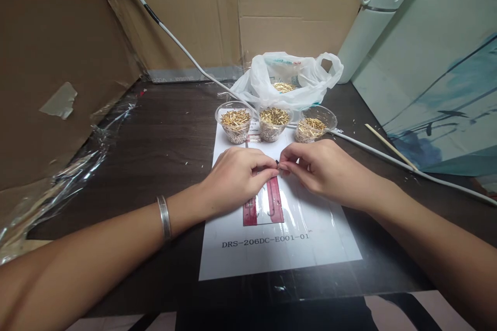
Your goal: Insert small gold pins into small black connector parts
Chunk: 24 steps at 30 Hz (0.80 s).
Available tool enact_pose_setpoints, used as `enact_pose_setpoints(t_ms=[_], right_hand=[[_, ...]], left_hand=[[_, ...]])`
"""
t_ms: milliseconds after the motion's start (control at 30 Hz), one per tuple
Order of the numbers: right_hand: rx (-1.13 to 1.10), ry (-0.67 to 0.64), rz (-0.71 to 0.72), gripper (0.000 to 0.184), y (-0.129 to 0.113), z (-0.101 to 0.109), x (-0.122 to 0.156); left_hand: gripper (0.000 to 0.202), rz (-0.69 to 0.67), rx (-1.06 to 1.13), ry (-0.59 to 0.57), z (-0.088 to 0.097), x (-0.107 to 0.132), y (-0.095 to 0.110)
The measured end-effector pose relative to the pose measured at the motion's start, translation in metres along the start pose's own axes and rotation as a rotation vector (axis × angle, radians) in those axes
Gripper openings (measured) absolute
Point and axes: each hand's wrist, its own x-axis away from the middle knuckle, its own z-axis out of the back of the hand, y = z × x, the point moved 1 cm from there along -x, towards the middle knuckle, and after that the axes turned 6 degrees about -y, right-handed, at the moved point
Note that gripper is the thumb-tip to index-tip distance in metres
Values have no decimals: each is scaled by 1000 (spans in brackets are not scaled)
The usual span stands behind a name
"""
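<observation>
My left hand (244, 173) and my right hand (320, 168) meet fingertip to fingertip above a printed sheet (233, 261). Between the pinched fingers a tiny black piece (277, 162) shows; it is too small to name, and most of it is covered. Both hands appear to hold it from opposite sides. Just beyond them stand three clear plastic cups, the left one (235, 120), the middle one (275, 119) and the right one (313, 125), filled with small gold-coloured metal pins. Under the hands, the sheet carries a red and white printed figure (276, 207), partly hidden by my left hand.
Behind the cups sits a white plastic bag (264, 80) with more gold pins. A white cable (186, 54) crosses the dark table (155, 129). At the right are a thin wooden stick (390, 146) and a white bottle (368, 36). Cardboard walls (186, 26) enclose the back and left.
</observation>
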Motion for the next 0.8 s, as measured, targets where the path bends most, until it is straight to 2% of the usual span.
enact_pose_setpoints(t_ms=[167, 333, 533, 800], right_hand=[[-80, 3, -10, 12, 0, -1, 0], [-278, 20, -58, 14, 5, -7, 1], [-517, -46, -110, 18, 12, -13, -1], [-448, -53, -101, 20, 10, -9, -3]], left_hand=[[15, -2, 8, 6, 0, 0, 0], [16, 10, 10, 8, 0, 1, 1], [15, 3, 33, 19, 0, 1, 0], [14, 8, 10, 31, 0, 1, 0]])
